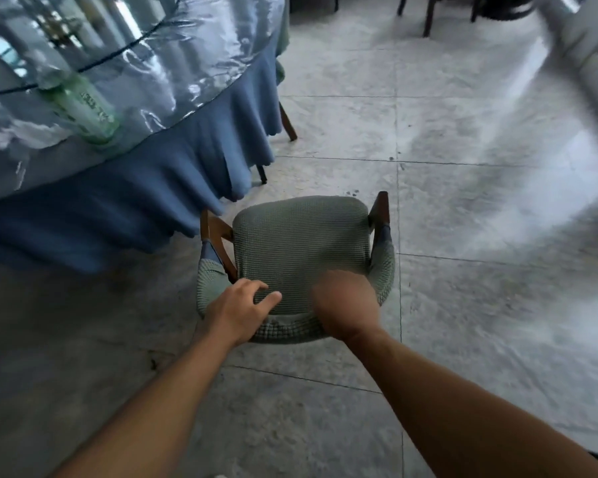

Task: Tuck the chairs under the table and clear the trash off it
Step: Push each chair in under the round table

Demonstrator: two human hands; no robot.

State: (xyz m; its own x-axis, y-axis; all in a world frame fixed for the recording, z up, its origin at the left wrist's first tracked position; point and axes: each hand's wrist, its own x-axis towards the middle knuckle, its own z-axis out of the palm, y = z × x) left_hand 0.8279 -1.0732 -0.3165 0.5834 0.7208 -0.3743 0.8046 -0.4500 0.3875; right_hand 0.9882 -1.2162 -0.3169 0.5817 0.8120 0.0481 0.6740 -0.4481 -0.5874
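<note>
A chair (299,243) with a grey-green knit cover and wooden arms stands on the floor just right of the round table (173,157), facing away from me, its front left corner at the blue tablecloth's hem. My left hand (242,310) rests on the top of the chair's backrest with fingers loosely spread over the seat. My right hand (346,305), blurred, lies over the same backrest with its fingers bent down out of sight. On the table stand a green plastic bottle (87,108) and crumpled white tissue (25,134).
Clear plastic sheeting covers the tabletop. The legs of another chair (288,120) show under the tablecloth's far side. Dark chair legs (428,15) stand at the back. A white blurred object (587,46) fills the top right corner. Grey tiled floor stretches to the right.
</note>
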